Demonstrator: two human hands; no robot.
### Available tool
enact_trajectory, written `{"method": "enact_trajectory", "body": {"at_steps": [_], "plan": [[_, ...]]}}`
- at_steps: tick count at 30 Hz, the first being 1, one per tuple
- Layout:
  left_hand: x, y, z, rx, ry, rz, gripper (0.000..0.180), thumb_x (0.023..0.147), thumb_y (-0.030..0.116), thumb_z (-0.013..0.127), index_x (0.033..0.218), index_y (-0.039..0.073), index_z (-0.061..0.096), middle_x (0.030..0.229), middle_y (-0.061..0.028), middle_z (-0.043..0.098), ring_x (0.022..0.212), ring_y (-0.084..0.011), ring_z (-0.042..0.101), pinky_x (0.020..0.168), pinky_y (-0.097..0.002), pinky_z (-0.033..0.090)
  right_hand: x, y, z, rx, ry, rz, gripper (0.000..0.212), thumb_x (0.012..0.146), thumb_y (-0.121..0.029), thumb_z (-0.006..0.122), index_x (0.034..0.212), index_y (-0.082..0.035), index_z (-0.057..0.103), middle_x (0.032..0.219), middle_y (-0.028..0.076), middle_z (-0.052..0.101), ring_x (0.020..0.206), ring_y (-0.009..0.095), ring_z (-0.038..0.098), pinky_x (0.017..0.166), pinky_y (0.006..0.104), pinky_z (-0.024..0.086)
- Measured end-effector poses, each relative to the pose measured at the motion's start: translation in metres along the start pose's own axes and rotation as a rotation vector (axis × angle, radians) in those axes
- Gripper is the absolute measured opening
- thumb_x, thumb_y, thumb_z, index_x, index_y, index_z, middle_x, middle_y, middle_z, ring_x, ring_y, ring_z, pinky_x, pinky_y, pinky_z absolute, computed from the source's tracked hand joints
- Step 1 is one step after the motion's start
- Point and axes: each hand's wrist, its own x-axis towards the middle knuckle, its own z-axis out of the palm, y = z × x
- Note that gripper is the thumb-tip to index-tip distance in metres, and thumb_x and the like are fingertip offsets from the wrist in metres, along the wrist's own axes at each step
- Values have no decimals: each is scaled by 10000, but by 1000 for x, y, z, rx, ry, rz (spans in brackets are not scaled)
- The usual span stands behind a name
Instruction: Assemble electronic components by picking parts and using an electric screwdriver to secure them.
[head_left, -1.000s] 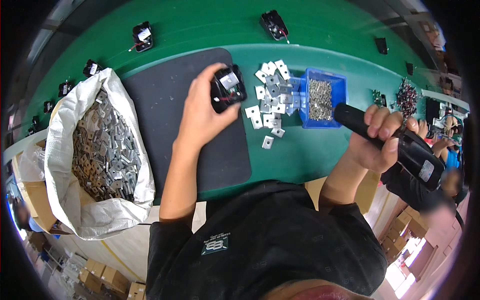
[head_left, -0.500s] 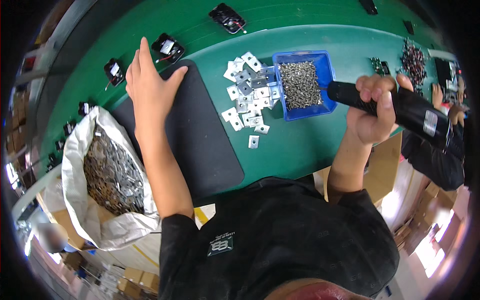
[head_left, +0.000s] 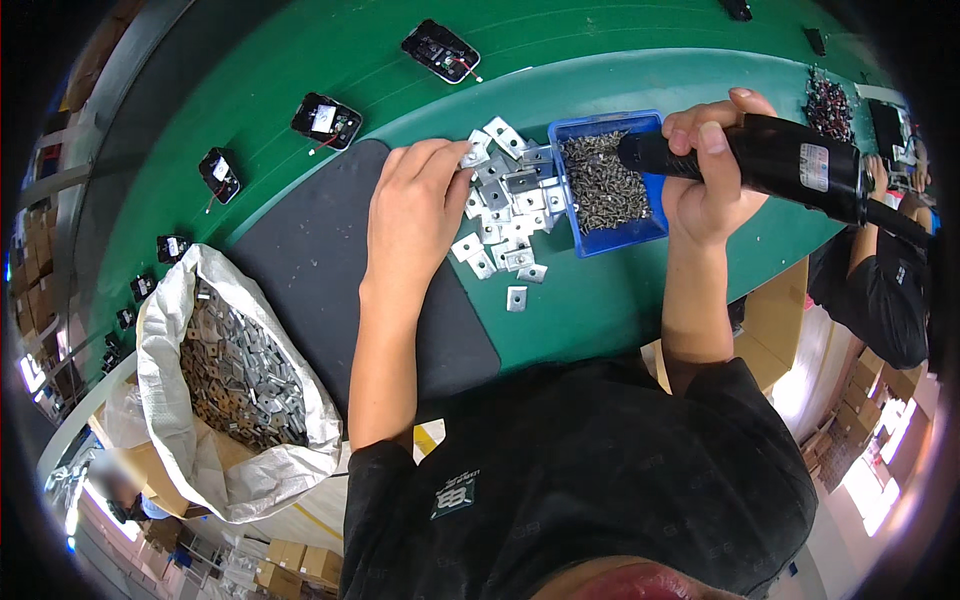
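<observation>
My left hand (head_left: 415, 205) is at the left edge of a pile of small silvery metal plates (head_left: 525, 182), each with a hole. Its thumb and forefinger close on one metal plate (head_left: 476, 155) at the rim of the pile. In my right hand (head_left: 715, 165) is a black electric screwdriver (head_left: 775, 158), lying nearly level. The screwdriver's front end hangs over a blue bin (head_left: 650, 215) full of small screws (head_left: 605, 190); its tip is hidden or too small to make out. One plate (head_left: 516, 298) lies apart, nearer to me.
A black mat (head_left: 310, 240) covers the green table at left. Beside it stands a white sack (head_left: 165, 370) of metal pieces (head_left: 245, 370). Beyond, several black device housings (head_left: 327, 122) with wires lie on a green belt. Another person (head_left: 885, 290) sits at far right.
My left hand, spread above the mat before, has come right to the plates, its fingers now drawn together. The screwdriver in my right hand has moved left, over the screws.
</observation>
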Motion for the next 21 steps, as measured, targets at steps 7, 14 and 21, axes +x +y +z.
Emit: {"method": "enact_trajectory", "body": {"at_steps": [7,14,21], "plan": [[7,5,-4,-195,-33,-233,183,722,30,665,900,38,623,849,-113,630,777,-281,600,682,-368,481,4,-21,-2,110,-2,-25,394,780,-25,556,1155,25,445,692,101,537,576,175,504,598,346,463],[16,2,-12,-215,12,-284,117,741,89,688,821,21,637,806,-112,640,715,-248,619,654,-337,486,4,-35,-15,211,-80,-9,418,824,-81,479,1230,-13,407,766,70,498,627,169,463,622,358,421],[59,-24,-25,-53,336,-165,121,746,139,700,810,37,686,947,-103,662,843,-273,616,774,-346,479,-1,-26,-11,57,-38,-50,412,805,-28,501,1203,25,411,732,83,504,617,168,484,609,346,441]]}}
